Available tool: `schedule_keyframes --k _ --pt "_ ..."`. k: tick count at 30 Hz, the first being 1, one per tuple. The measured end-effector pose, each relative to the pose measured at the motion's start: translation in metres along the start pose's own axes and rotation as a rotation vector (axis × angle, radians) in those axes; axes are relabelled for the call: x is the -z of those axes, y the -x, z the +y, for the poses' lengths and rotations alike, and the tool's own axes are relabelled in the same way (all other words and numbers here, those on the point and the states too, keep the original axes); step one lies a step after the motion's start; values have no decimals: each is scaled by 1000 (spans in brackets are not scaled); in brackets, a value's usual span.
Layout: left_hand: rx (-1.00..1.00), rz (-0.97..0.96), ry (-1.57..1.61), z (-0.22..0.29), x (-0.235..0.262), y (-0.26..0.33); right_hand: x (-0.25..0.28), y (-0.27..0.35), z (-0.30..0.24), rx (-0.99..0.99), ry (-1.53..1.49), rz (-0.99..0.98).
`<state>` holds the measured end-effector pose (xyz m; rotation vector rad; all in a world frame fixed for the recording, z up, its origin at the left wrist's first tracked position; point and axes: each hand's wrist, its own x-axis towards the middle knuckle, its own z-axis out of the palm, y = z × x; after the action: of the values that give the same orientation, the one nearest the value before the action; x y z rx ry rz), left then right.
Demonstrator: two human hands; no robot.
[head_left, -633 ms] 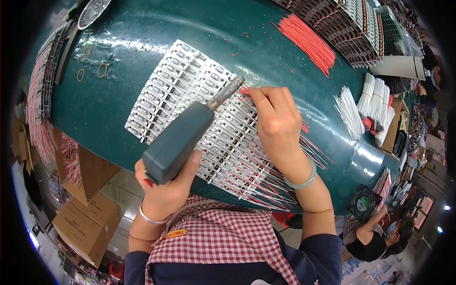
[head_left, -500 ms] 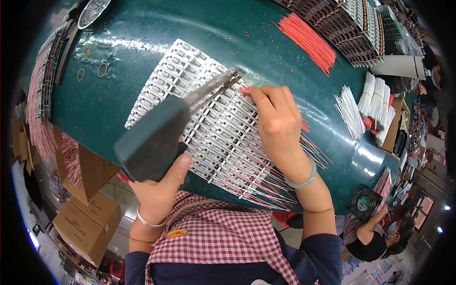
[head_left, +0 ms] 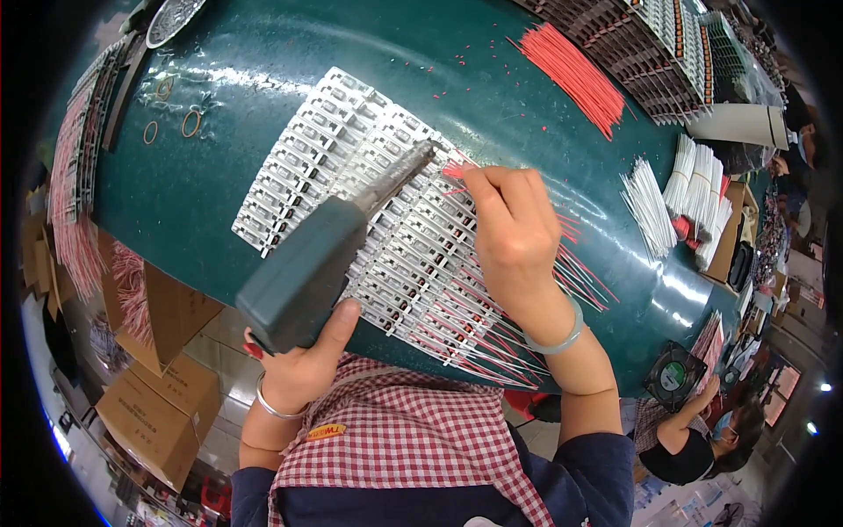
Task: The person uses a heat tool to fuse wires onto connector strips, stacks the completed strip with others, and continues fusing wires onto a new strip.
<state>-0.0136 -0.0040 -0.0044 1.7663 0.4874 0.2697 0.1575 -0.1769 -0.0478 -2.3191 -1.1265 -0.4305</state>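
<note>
My left hand is wrapped round the handle of a dark green, pistol-shaped soldering gun. Its metal tip reaches over the far right part of a block of silvery metal parts set in rows on the table. My right hand is closed in a pinch on short red wires, just right of the tip; how many it holds I cannot tell. Red and white wires stick out from the near right rows. My right palm and wrist hide some of the rows beneath.
On the green table lie a pile of red wires, white wires, and rubber bands. Stacked racks stand far right, a metal dish far left. Cardboard boxes sit below left. A co-worker works at right.
The soldering gun has turned and shifted slightly right and nearer, its tip now lower over the rows. My right hand has barely moved, still pinching red wires.
</note>
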Motion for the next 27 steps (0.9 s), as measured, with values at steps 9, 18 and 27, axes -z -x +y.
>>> schedule_keyframes --k 9,18,27 --pt "-46 10 -174 -1 -8 -5 -1 -1 -3 -9 15 -55" --pt "-117 10 -174 1 -11 -10 -1 -2 -3 -10 12 -55" --pt "-96 20 -210 1 -8 -8 -2 -3 -6 -35 13 -17"
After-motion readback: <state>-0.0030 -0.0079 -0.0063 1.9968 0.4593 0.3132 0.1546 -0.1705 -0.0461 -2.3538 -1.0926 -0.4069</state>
